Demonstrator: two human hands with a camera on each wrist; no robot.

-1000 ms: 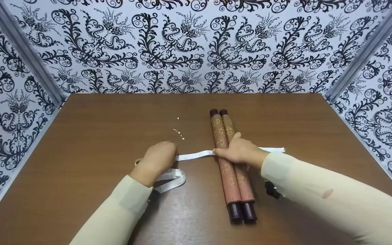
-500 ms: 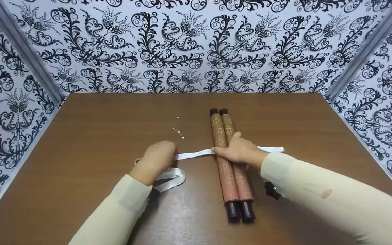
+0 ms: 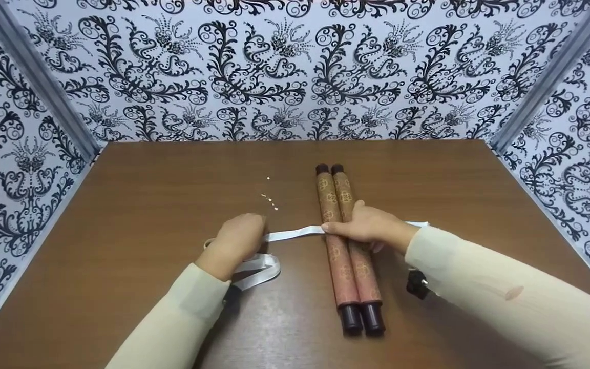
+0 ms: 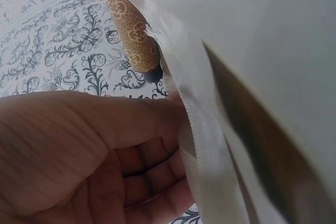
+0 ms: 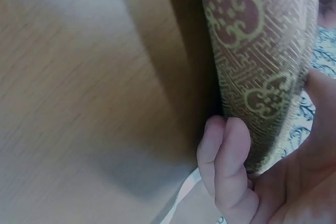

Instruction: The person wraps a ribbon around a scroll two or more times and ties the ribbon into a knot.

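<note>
A scroll rolled from both ends lies on the table as a left roll and a right roll, both in brown-pink patterned fabric with dark end knobs. My right hand grips it around the middle, thumb across the top; the right wrist view shows fingertips against the side of a roll. A white ribbon reaches the scroll's left side at my thumb and reappears on the right. My left hand pinches the ribbon, seen close up in the left wrist view.
The brown wooden table is bounded by patterned walls at the back and sides. Several small white specks lie left of the scroll. A ribbon loop rests beside my left wrist. The ribbon's right end shows behind my right wrist.
My right hand and forearm have shifted slightly to the right, covering more of the ribbon's right end. My left hand stays in place, and the scroll has barely moved.
</note>
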